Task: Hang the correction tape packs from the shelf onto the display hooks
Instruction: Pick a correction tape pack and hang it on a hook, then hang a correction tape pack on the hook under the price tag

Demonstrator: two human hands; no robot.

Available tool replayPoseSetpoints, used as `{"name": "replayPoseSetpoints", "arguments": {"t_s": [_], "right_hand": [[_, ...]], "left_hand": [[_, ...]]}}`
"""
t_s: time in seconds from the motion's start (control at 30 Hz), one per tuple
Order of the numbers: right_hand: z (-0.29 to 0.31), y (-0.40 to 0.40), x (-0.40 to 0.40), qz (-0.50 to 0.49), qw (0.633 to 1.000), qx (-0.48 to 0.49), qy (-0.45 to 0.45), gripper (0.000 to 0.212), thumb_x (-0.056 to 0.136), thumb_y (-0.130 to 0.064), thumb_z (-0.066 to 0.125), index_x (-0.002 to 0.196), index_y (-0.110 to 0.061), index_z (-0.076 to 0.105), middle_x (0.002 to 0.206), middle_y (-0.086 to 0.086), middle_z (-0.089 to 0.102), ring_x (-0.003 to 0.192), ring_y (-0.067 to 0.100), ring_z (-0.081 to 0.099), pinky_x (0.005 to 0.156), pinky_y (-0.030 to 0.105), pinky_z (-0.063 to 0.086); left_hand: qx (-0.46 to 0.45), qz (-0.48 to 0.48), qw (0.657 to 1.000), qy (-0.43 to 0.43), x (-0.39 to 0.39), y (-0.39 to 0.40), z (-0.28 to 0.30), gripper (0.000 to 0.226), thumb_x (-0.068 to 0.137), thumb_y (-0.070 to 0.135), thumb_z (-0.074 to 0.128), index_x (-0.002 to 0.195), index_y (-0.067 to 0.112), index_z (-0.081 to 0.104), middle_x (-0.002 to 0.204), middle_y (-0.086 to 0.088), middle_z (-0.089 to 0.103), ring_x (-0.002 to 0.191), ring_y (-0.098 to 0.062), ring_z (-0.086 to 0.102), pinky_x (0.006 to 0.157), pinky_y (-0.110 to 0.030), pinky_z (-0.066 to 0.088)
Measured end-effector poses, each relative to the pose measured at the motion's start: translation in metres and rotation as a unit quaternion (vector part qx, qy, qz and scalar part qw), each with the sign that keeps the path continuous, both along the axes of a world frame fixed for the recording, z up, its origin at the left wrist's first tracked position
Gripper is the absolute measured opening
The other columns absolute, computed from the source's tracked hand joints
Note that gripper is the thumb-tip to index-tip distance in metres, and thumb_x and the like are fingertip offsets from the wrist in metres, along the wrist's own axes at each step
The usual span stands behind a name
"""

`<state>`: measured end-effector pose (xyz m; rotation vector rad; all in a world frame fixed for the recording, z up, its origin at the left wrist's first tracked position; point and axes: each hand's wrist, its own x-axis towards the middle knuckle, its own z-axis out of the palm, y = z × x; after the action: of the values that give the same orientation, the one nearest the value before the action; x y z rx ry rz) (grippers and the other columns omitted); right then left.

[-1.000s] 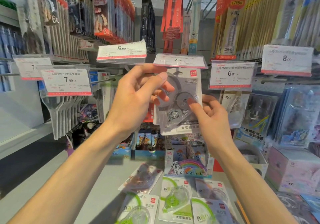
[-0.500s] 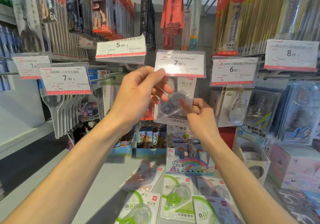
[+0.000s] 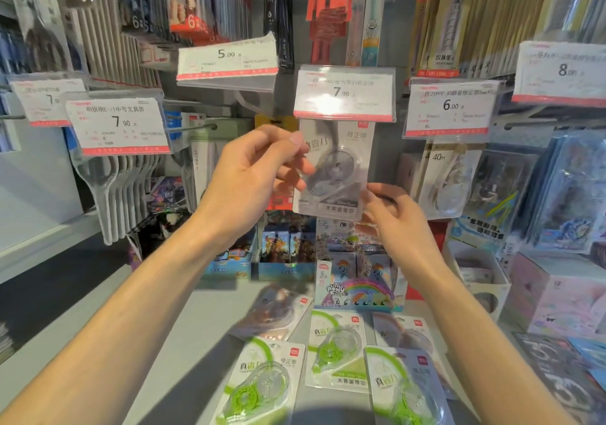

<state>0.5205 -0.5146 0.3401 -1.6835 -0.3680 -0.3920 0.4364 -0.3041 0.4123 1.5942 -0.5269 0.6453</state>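
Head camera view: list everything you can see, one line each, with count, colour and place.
grey correction tape pack: one, clear and grey, held up under the 7.90 price tag.
green correction tape packs: three, white and green, flat on the shelf in front.
other packs on the shelf: two, brownish and greyish, behind the green ones.
price tags: six, white with red edge, on hook ends.
scissors packs: a row, clear, hanging at left.
pony card box: one, rainbow print, at the shelf back.
left hand: pinches the pack's left edge.
right hand: holds its lower right corner.
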Motion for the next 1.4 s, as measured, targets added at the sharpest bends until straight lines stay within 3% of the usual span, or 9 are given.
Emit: {"name": "replayPoseSetpoints", "arguments": {"t_s": [0.2,0.47,0.63,0.77,0.87,0.97,1.2,1.33,1.4], "right_hand": [[-0.04,-0.019,-0.018,0.007,0.999,0.043,0.031,0.01,0.102,-0.027,0.064,0.108,-0.022,0.07,0.085,-0.002,0.081,0.075,0.013,0.075,0.071,0.023,0.061],[-0.101,-0.005,-0.041,0.049,0.994,0.023,0.092,0.009,0.101,-0.008,0.063,0.094,-0.007,0.068,0.057,0.0,0.067,0.049,0.007,0.057,0.051,0.016,0.049],[-0.139,0.02,-0.049,0.104,0.979,-0.035,0.17,0.018,0.1,0.0,0.06,0.087,-0.01,0.065,0.053,-0.003,0.062,0.049,0.011,0.052,0.049,0.02,0.043],[-0.151,0.033,-0.052,0.133,0.968,-0.046,0.21,0.018,0.099,0.003,0.059,0.088,-0.009,0.068,0.061,0.0,0.065,0.053,0.008,0.056,0.052,0.017,0.045],[-0.156,0.039,-0.051,0.154,0.956,-0.004,0.251,0.024,0.097,0.009,0.058,0.084,-0.008,0.068,0.065,0.008,0.064,0.053,0.009,0.057,0.053,0.02,0.045],[-0.161,0.039,-0.05,0.153,0.954,-0.031,0.256,0.025,0.096,0.008,0.059,0.083,-0.01,0.069,0.069,0.008,0.066,0.06,0.016,0.056,0.057,0.027,0.045],[-0.16,0.044,-0.047,0.12,0.963,-0.032,0.24,0.006,0.099,-0.003,0.064,0.105,-0.004,0.066,0.083,0.018,0.059,0.075,0.022,0.055,0.057,0.019,0.049],[-0.149,0.056,-0.046,0.115,0.956,-0.011,0.27,0.033,0.098,-0.026,0.069,0.124,-0.005,0.062,0.088,0.024,0.07,0.076,0.016,0.067,0.072,0.028,0.059],[-0.144,0.058,-0.046,0.132,0.952,-0.039,0.272,0.036,0.097,-0.03,0.071,0.121,-0.004,0.065,0.106,0.032,0.071,0.083,0.03,0.07,0.082,0.041,0.059]], "left_hand": [[-0.011,0.024,0.998,0.057,0.002,0.026,-0.056,0.014,0.102,0.012,0.059,0.092,0.012,0.069,0.078,-0.004,0.077,0.063,-0.015,0.068,0.058,-0.022,0.052],[-0.034,0.037,0.971,0.235,-0.005,0.054,-0.17,0.013,0.097,0.005,0.063,0.087,0.01,0.071,0.074,-0.001,0.075,0.061,-0.011,0.066,0.056,-0.019,0.05],[0.084,0.05,0.938,0.333,-0.019,0.064,-0.227,0.006,0.089,0.025,0.078,0.094,0.022,0.077,0.081,0.011,0.072,0.07,-0.001,0.062,0.062,-0.012,0.047],[0.37,0.093,0.876,0.294,-0.026,0.071,-0.244,0.056,0.073,0.072,0.074,0.116,0.038,0.067,0.111,0.028,0.052,0.099,0.013,0.049,0.077,-0.01,0.042],[0.416,0.073,0.85,0.313,-0.028,0.068,-0.248,0.083,0.06,0.087,0.067,0.129,0.041,0.056,0.112,0.036,0.036,0.109,0.006,0.041,0.088,-0.016,0.041],[0.413,0.077,0.857,0.299,-0.028,0.067,-0.25,0.086,0.06,0.085,0.066,0.132,0.039,0.056,0.113,0.033,0.039,0.109,0.003,0.045,0.095,-0.023,0.046],[0.326,0.093,0.906,0.254,-0.023,0.071,-0.238,0.067,0.064,0.078,0.073,0.12,0.044,0.058,0.111,0.031,0.05,0.104,0.01,0.049,0.08,-0.017,0.046],[0.303,0.131,0.919,0.215,-0.004,0.061,-0.224,0.069,0.066,0.073,0.075,0.126,0.044,0.057,0.111,0.032,0.048,0.102,0.01,0.049,0.079,-0.016,0.044],[0.302,0.137,0.92,0.209,0.007,0.052,-0.222,0.074,0.066,0.075,0.072,0.131,0.045,0.054,0.11,0.035,0.044,0.101,0.016,0.046,0.074,-0.013,0.039]]}}
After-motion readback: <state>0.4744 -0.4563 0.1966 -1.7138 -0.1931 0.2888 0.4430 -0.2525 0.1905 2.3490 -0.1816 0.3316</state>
